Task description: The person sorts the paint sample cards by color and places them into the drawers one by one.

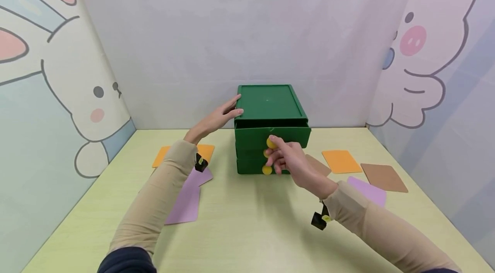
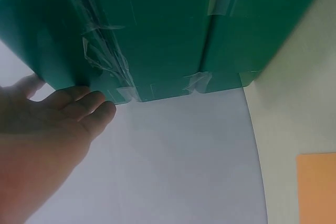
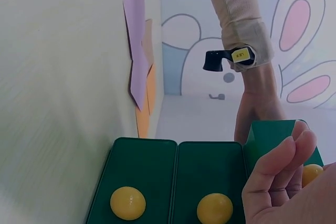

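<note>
A green three-drawer cabinet [image 1: 270, 103], taped along its side in the left wrist view, stands on the table. Its top drawer [image 1: 251, 139] is partly pulled out, leaving a dark gap under the cabinet's top. My right hand [image 1: 295, 163] pinches the round yellow knob [image 1: 272, 142] of that drawer, thumb on top and other fingers curled below. The middle knob [image 3: 214, 209] and bottom knob [image 3: 128, 203] sit on the two drawers beneath, both flush. Against the cabinet's upper left side rests my left hand [image 1: 218, 119], fingers extended, thumb near the front corner.
Left of the cabinet lie orange paper [image 1: 206, 151] and purple paper [image 1: 185, 204], partly behind the left forearm. To the right are an orange sheet [image 1: 341, 161], a brown sheet [image 1: 384, 177] and a purple sheet [image 1: 369, 191]. A pale curtain wall [image 1: 247, 28] rises behind.
</note>
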